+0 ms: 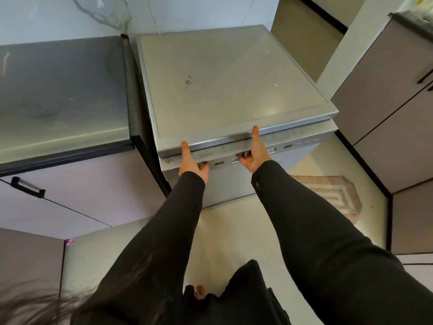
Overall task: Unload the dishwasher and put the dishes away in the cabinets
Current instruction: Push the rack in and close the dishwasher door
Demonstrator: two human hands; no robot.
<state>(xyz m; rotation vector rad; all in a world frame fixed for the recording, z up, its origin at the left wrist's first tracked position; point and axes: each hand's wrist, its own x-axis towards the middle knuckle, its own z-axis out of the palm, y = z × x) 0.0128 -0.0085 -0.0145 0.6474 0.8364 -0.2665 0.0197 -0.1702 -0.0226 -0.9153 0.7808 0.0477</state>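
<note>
Head view, opening stage of the task. The freestanding silver dishwasher [234, 90] stands on the floor between a grey tabletop [63, 95] on the left and tall cabinets [386, 102] on the right, its door [225, 184] at most barely cracked (no rack and no dishes are visible). Both arms in dark sleeves reach to the control strip at the door's top edge. The left hand [193, 161] has its thumb up against the lid edge and its fingers curled under the door's lip; the right hand [254, 152] does the same, so each grip holds the door's upper edge. Judged from this, nothing is unloaded yet: opening the door, emptying the racks and stocking the cabinets all remain.
</note>
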